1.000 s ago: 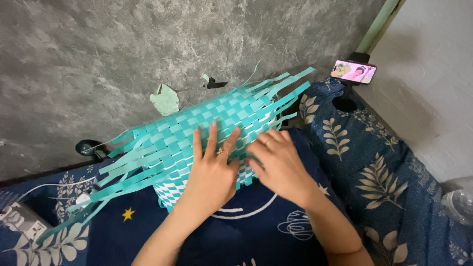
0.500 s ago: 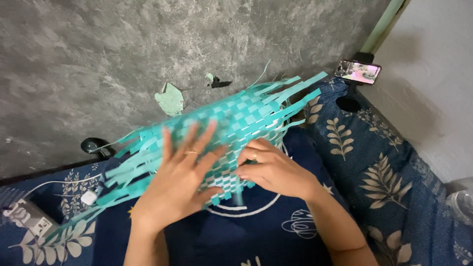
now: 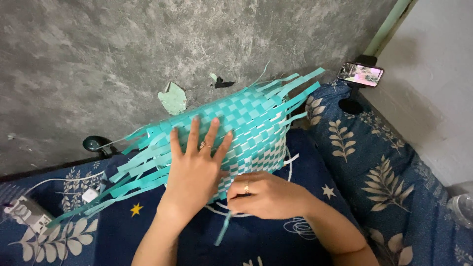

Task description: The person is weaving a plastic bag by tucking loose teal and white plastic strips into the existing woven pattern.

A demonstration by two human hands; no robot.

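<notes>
A half-woven basket (image 3: 231,133) of flat turquoise and white plastic strips is shown lying on its side on a dark blue bedsheet (image 3: 345,162) printed with pale leaves and small stars. The woven part forms a tight checkerboard of glossy bands, while unwoven strip ends fan out loosely at both the lower left and the upper right. The left hand (image 3: 194,170) is laid flat on the woven surface with its fingers spread and extended, nothing being gripped; a ring is seen on one finger. The right hand (image 3: 261,194) is held just below the basket's lower edge with the fingers curled inward, pinched on a single loose strip (image 3: 222,231) that hangs down over the sheet; a ring is also worn on this hand. Behind the basket a rough, mottled grey plaster wall (image 3: 148,44) is seen, with a patch of pale green paint (image 3: 173,97) flaking from it. A phone (image 3: 359,74) with a lit screen is mounted on a dark stand in the upper right corner, beside a smooth white wall. A white charger plug (image 3: 89,195) and a power strip (image 3: 27,213) with cable lie on the sheet at the lower left, well apart from both hands.
</notes>
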